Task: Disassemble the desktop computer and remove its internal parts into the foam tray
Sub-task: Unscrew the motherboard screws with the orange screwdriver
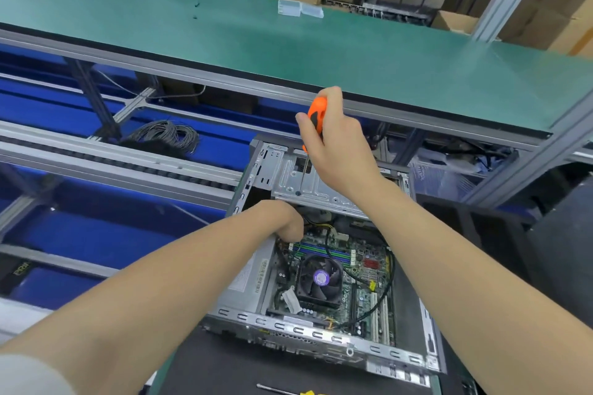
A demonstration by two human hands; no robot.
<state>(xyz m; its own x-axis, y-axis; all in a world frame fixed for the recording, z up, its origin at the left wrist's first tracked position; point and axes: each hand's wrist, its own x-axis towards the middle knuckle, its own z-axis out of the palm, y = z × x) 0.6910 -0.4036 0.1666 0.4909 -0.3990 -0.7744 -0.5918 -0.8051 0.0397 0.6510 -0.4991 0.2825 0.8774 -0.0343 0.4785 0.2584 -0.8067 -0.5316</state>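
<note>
The right grip (337, 144) is closed around the orange handle of a screwdriver (316, 114) and holds it almost upright. The thin shaft goes down from the hand, and its tip stands on a screw (298, 193) in the metal drive cage (324, 184) at the far end of the case.

The left grip (284, 220) reaches down into the case just under the near edge of this cage. Its fingers are hidden there, so I cannot tell whether it holds something or only rests.

The desktop computer (321, 335) lies on its side on the dark surface (231, 369), directly below both hands, and its side cover is already off. In my judgement the task is at an early stage:

- **Done:** only the opening of the case.
- **Left:** the motherboard (362, 295), the cooling fan (317, 277), the power supply (247, 282) and the black cables (386, 279) all seem to be in place, and the drive cage is probably the first part to be freed.

The foam tray is not in view, so I cannot say whether any part is in it. A second tool (276, 390) lies at the near edge of the surface.
</note>
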